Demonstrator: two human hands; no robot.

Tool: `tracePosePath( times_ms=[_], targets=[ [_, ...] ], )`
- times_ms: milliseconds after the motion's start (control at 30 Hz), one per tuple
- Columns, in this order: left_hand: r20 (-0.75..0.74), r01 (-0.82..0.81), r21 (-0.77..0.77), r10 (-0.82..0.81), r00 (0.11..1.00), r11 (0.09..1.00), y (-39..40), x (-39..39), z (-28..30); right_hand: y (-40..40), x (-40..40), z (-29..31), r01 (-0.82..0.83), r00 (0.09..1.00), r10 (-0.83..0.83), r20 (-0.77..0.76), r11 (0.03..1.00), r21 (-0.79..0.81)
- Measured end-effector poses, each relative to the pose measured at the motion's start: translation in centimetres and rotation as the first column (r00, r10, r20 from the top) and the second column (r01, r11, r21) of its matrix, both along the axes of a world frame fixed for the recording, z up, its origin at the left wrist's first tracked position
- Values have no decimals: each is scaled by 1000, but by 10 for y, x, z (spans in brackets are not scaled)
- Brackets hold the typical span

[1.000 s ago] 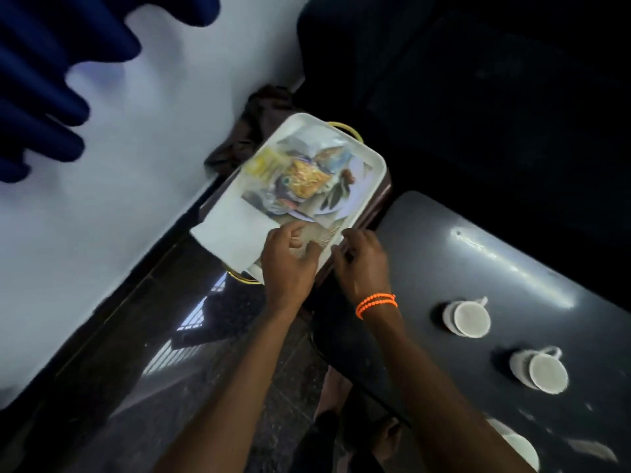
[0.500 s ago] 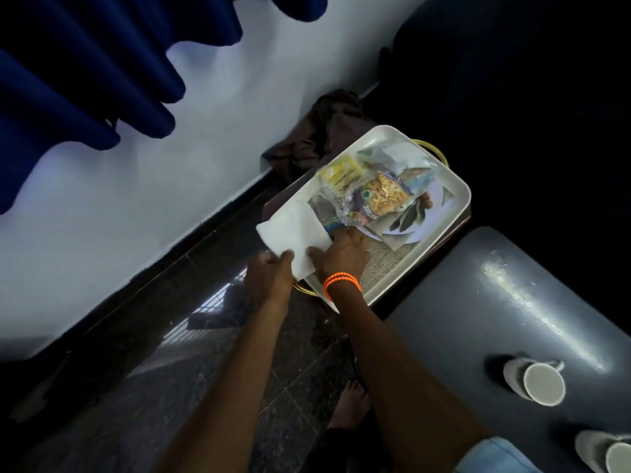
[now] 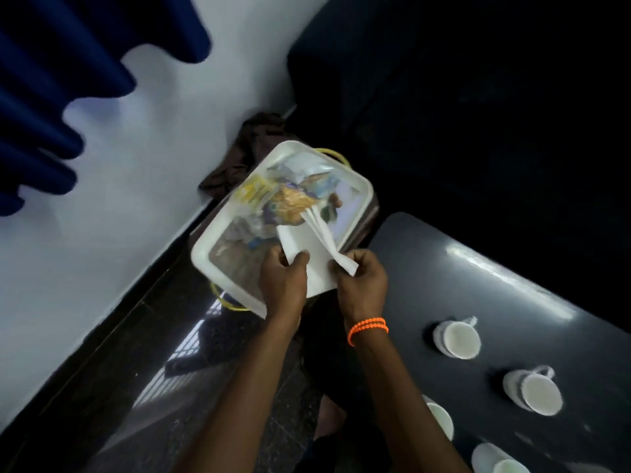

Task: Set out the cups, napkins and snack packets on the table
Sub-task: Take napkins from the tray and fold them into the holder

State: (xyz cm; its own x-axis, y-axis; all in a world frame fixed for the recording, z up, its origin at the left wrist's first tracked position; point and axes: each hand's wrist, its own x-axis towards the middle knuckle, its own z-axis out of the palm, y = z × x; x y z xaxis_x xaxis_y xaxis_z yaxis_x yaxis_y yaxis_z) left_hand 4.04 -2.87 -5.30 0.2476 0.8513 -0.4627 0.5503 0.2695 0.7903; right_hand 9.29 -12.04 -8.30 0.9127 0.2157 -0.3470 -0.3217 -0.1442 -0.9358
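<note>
A white tray sits on a low stool beside the dark table. Colourful snack packets lie blurred in the tray. My left hand grips a stack of white napkins above the tray's near corner. My right hand, with an orange bead bracelet at the wrist, pinches one napkin sheet and peels it off the stack. Several white cups stand on the table: one nearest the tray, a second to its right, others at the bottom edge.
A brown cloth lies crumpled against the white wall behind the tray. Blue curtain folds hang at upper left. A dark sofa fills the upper right. The floor below is dark glossy stone, with my bare foot on it.
Both hands have lifted the napkin stack off the tray's left edge to its near corner. My right hand now peels one sheet away. The view has swung right, bringing more cups in.
</note>
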Motion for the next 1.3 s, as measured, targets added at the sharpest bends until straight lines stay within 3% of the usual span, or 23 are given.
tracePosePath(
  times_ms=[133,267,467,667,833,1000,1067,1167,1300],
  targets=[
    [48,236,-80,-232,971,969,-90,47,-1,-98,28,9,241,970,-241,-18,970,-21],
    [105,479,-175,-467,878,860,-199,82,0,-207,44,17,470,882,-471,2,880,-72],
    [119,750,-176,-743,659,637,-372,106,3,-363,37,26,766,642,-763,74,634,-107],
    [122,927,-124,-921,369,355,-508,107,10,-487,13,26,923,372,-917,143,350,-157],
    [130,973,-84,-966,223,213,-578,128,17,-552,20,27,948,277,-944,181,238,-210],
    [45,969,-146,-977,208,200,-609,159,11,-589,47,28,874,377,-918,125,309,-374],
    [32,935,-232,-959,283,268,-612,171,3,-599,59,31,830,421,-903,82,348,-435],
    [98,813,-408,-866,491,415,-615,185,-3,-611,79,33,776,473,-881,11,410,-480],
    [99,760,-471,-829,550,447,-613,199,-11,-619,101,31,712,558,-828,-57,513,-479]
  ],
)
